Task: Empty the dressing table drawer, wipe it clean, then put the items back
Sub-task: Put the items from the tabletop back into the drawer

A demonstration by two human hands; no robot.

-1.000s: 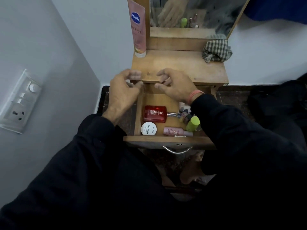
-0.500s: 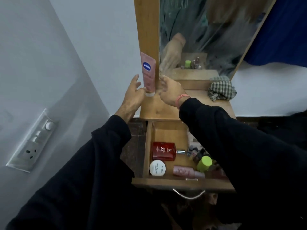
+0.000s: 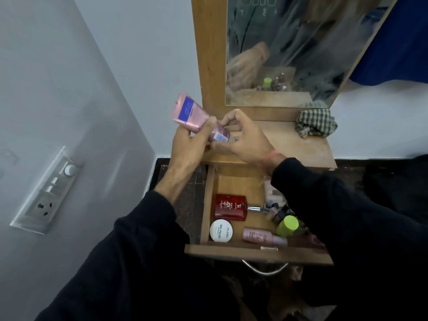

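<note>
Tube: pink tube (image 3: 195, 117), blue label, tilted, held above the tabletop (image 3: 301, 144) (motion-blurred).
Left hand (image 3: 187, 142): wrapped around its middle.
Right hand (image 3: 243, 137): fingers curled, pinching its lower end.

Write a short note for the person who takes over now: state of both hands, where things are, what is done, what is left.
Left hand: grips the pink lotion tube, lifted and tilted over the tabletop's left edge.
Right hand: fingers curled at the tube's lower end; contact unclear.
Drawer: open, not emptied. Inside: red perfume bottle, white nail polish jar, pink bottle, green-capped bottle, small bottles partly hidden by the right sleeve.
Checked cloth: on the tabletop, right, by the mirror.
Done: drawer open.
Left: empty, wipe, refill.
</note>
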